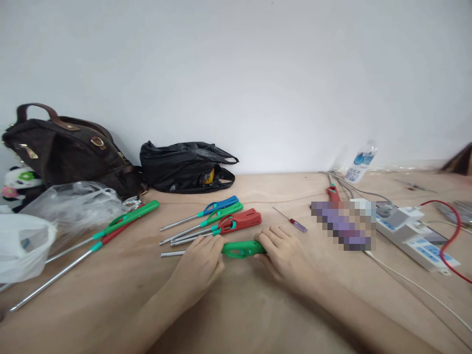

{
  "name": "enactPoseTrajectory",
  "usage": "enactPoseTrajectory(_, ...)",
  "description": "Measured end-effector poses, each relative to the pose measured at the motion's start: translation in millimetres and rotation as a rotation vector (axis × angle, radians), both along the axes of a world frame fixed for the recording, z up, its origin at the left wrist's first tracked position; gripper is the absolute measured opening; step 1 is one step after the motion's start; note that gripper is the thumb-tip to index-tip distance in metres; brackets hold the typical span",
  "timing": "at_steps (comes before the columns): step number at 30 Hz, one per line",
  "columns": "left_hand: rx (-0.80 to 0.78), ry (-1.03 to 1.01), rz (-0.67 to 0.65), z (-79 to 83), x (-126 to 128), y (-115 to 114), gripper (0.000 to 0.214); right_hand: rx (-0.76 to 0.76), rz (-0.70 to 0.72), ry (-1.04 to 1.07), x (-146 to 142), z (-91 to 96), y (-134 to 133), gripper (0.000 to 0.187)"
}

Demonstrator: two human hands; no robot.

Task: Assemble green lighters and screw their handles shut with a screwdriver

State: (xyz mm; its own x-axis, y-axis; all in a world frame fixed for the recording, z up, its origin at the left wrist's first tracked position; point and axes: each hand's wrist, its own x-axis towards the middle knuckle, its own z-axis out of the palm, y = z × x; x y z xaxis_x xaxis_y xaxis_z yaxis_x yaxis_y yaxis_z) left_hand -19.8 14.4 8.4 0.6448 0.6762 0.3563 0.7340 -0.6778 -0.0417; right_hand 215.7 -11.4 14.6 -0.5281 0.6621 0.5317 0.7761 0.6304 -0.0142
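Observation:
A green long-nosed lighter lies on the wooden table in front of me. My left hand covers the joint between its metal tube and handle, fingers curled over it. The rear end of the green handle is gripped by my right hand. Just behind lie three more lighters side by side: blue, green and red. A small purple-handled screwdriver lies to their right.
Two long green-handled lighters lie at left near clear and white plastic bags. A brown handbag and black plastic bag sit against the wall. A white power strip, cables, a red wire and a water bottle are at right.

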Motion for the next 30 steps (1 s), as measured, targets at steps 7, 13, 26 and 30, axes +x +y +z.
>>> enactPoseTrajectory(7, -0.034, -0.016, 0.042, 4.0, 3, -4, 0.032, 0.029, -0.006, -0.005, -8, -3.3, -5, 0.002)
enactPoseTrajectory(13, -0.025, -0.005, 0.087, -1.2, 5, -7, 0.031, 0.07, -0.02, -0.003, -17, -9.2, -9, 0.003)
enactPoseTrajectory(26, -0.082, 0.137, -0.016, 2.7, 11, -10, 0.038, -0.148, -0.05, -0.088, -20, 0.2, -13, 0.007)
enactPoseTrajectory(30, -0.101, 0.151, -0.123, 5.5, 21, -23, 0.041, -0.171, 0.025, -0.147, -25, -6.1, -17, 0.008)
